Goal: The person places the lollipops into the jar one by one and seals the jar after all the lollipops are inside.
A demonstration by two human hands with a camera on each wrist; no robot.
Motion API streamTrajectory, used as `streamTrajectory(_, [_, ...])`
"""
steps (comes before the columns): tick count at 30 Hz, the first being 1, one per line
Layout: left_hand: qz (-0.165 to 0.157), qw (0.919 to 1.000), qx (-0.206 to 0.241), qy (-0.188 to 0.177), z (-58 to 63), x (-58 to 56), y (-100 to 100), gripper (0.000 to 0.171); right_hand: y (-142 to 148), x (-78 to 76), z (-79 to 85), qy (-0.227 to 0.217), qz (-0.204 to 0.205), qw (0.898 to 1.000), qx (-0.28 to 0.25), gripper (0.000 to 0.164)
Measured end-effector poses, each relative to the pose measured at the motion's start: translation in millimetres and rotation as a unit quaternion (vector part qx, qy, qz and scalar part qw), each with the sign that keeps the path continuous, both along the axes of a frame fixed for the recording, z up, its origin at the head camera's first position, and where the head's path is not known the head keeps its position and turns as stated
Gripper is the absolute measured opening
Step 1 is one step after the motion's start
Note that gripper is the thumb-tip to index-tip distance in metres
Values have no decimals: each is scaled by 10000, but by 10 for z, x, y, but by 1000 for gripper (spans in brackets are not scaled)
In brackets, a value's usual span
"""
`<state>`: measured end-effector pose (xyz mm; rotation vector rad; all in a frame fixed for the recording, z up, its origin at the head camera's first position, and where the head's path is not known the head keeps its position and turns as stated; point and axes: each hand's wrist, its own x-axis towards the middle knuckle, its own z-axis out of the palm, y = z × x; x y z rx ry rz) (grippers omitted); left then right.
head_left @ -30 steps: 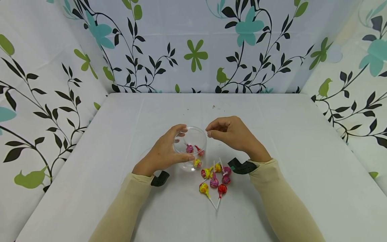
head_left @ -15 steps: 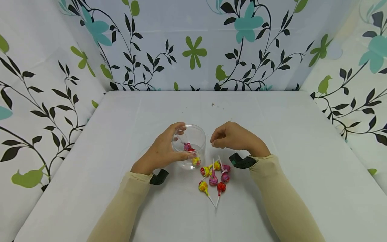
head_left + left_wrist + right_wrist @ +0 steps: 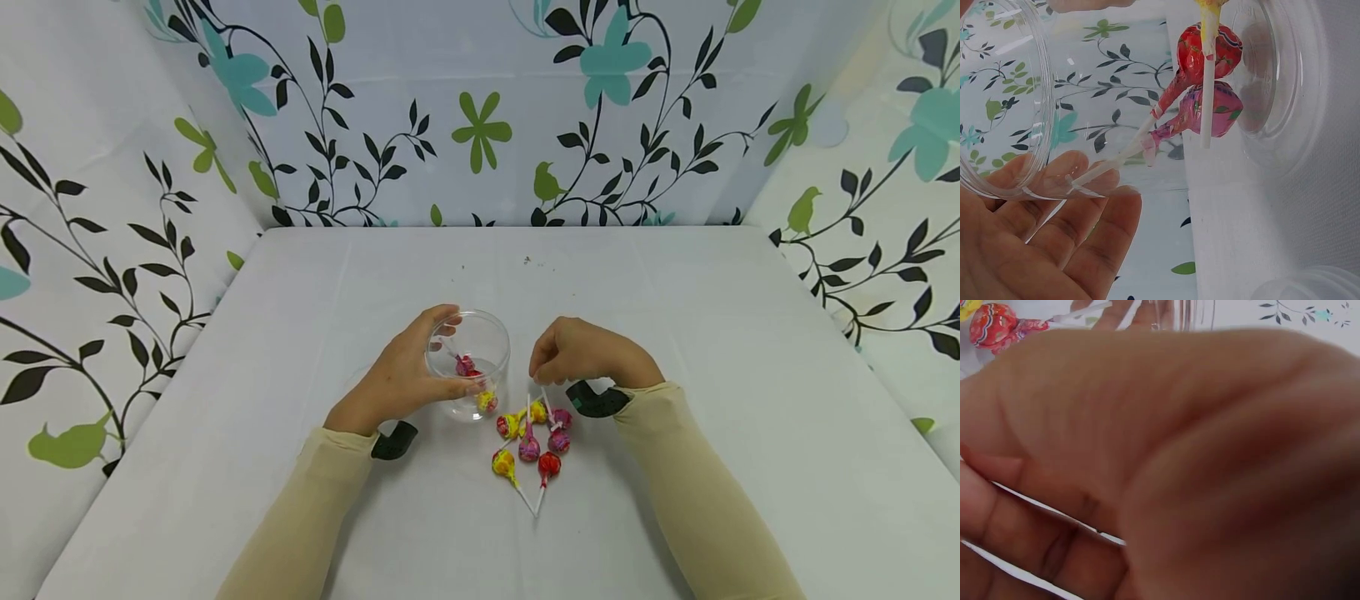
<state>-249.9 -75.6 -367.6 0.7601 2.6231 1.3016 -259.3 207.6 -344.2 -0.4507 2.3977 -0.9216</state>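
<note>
My left hand [image 3: 405,375] grips a clear plastic jar [image 3: 491,335] around its side, its open mouth tipped up toward me. Inside, the left wrist view shows a red lollipop [image 3: 1225,53], a purple lollipop [image 3: 1217,111] and part of a yellow one [image 3: 1211,12]. To the right of the jar, my right hand [image 3: 585,352] reaches down with bent fingers. Its fingertips are at the stick ends of the loose lollipops, by a purple lollipop [image 3: 560,439]; whether they pinch a stick cannot be seen. In the right wrist view the fingertips are cut off at the edge.
Several wrapped lollipops lie bunched on the white table [image 3: 420,517], among them a yellow lollipop [image 3: 503,463], a red lollipop [image 3: 550,464] and another purple lollipop [image 3: 528,447]. A clear round piece [image 3: 1310,287] shows at the lower edge of the left wrist view. Patterned cloth [image 3: 420,50] surrounds the table.
My right hand has moved from beside the jar's rim down and slightly right to the lollipop sticks. The left hand keeps holding the jar in nearly the same place.
</note>
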Motion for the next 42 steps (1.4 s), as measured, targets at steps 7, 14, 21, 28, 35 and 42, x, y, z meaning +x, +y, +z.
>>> streamTrajectory(7, [57,9999,-42,-72,-1,11,-2,102,-18,17,-9,-95,154,9998,67,7])
streamTrajectory(14, [14,10000,-42,-18,-7,10,-1,102,-37,28,-21,-180,144,9997,76,5])
streamTrajectory(21, [29,10000,-37,-33,-7,9,-3,102,-61,35,-36,-162,159,9997,58,7])
streamTrajectory(28, [27,10000,-26,2,-11,4,-4,101,-63,21,-32,-29,156,9998,97,6])
streamTrajectory(35, [72,10000,-47,-39,-8,7,-2,102,-1,11,54,603,-431,9969,-263,8])
streamTrajectory(42, [69,10000,-63,5,-16,8,1,103,23,12,93,1076,-974,9890,-301,12])
